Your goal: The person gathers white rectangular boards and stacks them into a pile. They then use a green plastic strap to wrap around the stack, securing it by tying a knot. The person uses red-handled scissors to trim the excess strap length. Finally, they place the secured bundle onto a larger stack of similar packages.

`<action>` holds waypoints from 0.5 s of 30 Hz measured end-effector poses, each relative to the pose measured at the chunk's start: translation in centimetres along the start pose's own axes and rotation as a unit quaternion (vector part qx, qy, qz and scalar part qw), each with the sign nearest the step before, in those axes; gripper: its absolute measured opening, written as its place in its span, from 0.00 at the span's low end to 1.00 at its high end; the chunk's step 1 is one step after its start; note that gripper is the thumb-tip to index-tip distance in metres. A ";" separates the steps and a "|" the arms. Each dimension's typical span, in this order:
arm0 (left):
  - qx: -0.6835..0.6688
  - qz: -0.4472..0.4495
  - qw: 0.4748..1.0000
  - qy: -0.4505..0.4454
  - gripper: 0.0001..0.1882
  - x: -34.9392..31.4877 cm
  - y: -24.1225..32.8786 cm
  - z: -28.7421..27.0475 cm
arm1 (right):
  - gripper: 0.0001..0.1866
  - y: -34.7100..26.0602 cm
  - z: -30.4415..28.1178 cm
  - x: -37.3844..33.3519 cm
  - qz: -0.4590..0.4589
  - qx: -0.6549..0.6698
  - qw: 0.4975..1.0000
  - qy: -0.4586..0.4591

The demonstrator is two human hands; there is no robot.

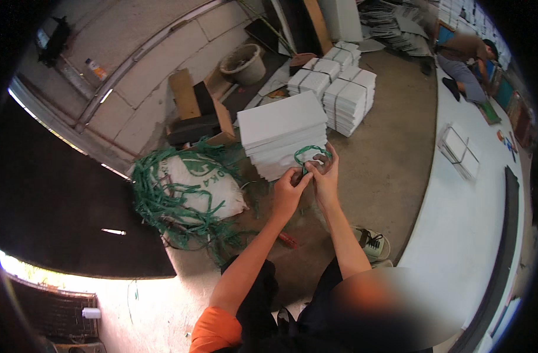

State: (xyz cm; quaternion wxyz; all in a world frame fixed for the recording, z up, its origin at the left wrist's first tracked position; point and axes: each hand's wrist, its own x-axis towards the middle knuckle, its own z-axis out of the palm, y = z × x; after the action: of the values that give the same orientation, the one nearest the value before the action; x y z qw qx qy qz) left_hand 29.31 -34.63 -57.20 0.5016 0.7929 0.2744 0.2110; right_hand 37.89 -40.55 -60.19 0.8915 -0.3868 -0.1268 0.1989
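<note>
Between my two hands is a loop of green plastic twine [307,149]. My left hand [291,181] pinches it at the lower end, thumb and fingers pressed together. Close against it, my right hand [326,172] grips the twine with bent fingers, the loop rising above them. Just beyond my hands stands a stack of white boards or sheets [282,120], no tie visible around it. To the left, a heap of green twine strands [163,197] lies over a white sack [201,182].
Tied white stacks [346,100] stand behind. A cardboard box [224,120] and a bucket [243,63] are by the wall. On the right, a long white table [425,235] carries a tied bundle [459,152]; a person [463,59] sits at its far end. A shoe [373,242] is near my right arm.
</note>
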 end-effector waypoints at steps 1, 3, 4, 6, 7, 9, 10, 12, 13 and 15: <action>-0.073 0.021 0.997 0.016 0.14 0.5 -1.1 1.2 | 0.39 -0.2 -0.5 -0.1 -0.007 -0.012 1.000 0.009; -0.209 0.056 0.975 0.049 0.12 1.4 -3.2 3.3 | 0.38 -0.7 -1.3 -0.1 -0.043 -0.043 0.998 0.018; -0.209 0.043 0.977 0.031 0.11 1.5 -3.4 4.3 | 0.37 -1.0 -2.2 -0.1 -0.063 -0.062 0.996 0.028; -0.203 0.019 0.979 0.000 0.09 1.4 -2.8 5.3 | 0.36 -1.5 -3.6 -0.2 -0.046 -0.078 0.994 0.054; -0.222 0.012 0.975 -0.014 0.09 1.6 -2.9 5.6 | 0.36 -1.4 -3.9 -0.5 -0.033 -0.080 0.994 0.067; -0.258 -0.004 0.965 -0.039 0.10 2.4 -3.3 6.3 | 0.34 -1.5 -4.6 -0.4 0.008 -0.082 0.994 0.074; -0.258 -0.006 0.965 -0.038 0.10 2.7 -3.7 6.6 | 0.34 -1.5 -5.0 -0.2 0.025 -0.080 0.993 0.078; -0.257 -0.009 0.966 -0.035 0.10 3.4 -4.6 7.1 | 0.33 -0.8 -5.7 0.2 0.017 -0.132 0.987 0.090; -0.228 -0.012 0.972 -0.046 0.11 3.8 -4.5 7.4 | 0.33 -0.5 -6.2 0.3 0.012 -0.158 0.982 0.100; -0.164 -0.021 0.984 -0.065 0.13 4.7 -4.6 7.3 | 0.32 0.6 -6.6 0.9 -0.019 -0.141 0.979 0.144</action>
State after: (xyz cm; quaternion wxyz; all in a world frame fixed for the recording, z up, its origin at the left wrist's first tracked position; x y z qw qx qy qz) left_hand 36.35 -34.93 -64.08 0.6459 0.7059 0.2196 0.1908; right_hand 41.04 -44.00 -64.98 0.8404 -0.5309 -0.0309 0.1045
